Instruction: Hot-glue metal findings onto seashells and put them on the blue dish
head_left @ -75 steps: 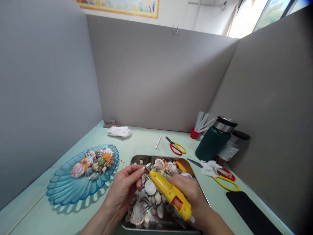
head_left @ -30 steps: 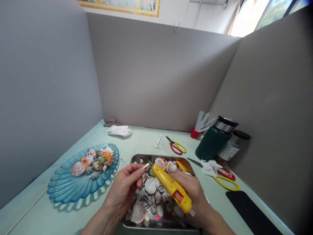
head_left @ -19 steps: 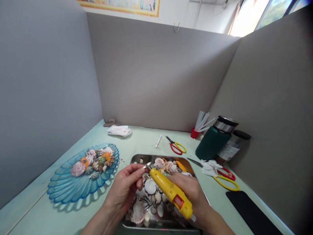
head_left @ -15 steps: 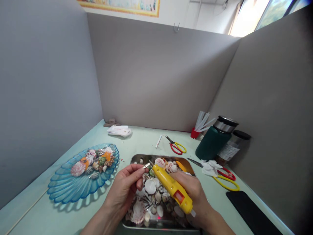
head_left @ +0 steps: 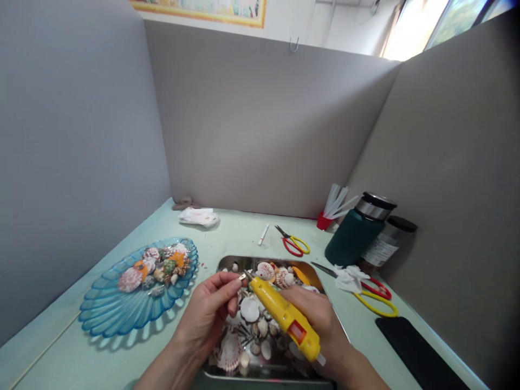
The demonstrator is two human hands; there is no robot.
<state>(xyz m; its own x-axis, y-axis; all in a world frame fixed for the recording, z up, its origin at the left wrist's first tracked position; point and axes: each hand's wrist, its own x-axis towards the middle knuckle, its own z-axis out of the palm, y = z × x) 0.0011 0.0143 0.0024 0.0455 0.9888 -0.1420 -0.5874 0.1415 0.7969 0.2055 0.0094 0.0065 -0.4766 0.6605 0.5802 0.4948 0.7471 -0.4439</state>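
Observation:
My left hand (head_left: 209, 306) pinches a small silver metal bar (head_left: 242, 276) between thumb and fingertips. Wrapped around a yellow hot glue gun (head_left: 284, 311) is my right hand (head_left: 320, 319); a translucent glue stick end pokes from the gun's rear. The gun's metal nozzle points up and left, at the metal bar; whether they touch I cannot tell. Beneath both hands lies a steel tray (head_left: 273, 377) of seashells, among them a white round shell (head_left: 249, 309) and a ribbed scallop shell (head_left: 228, 351). My right hand hides part of the tray.
At left sits a blue scalloped plate (head_left: 117, 314) bearing several shells. Two pairs of scissors, one small pair (head_left: 294, 244) and one larger pair (head_left: 377, 295) under crumpled tissue (head_left: 351, 279), lie to the right. Beyond stand a green bottle (head_left: 355, 238) and a red cup (head_left: 324, 221) of glue sticks.
The glue gun's nozzle has shifted slightly left over the metal bar, which now shows less. The red glow on the tray floor is no longer visible.

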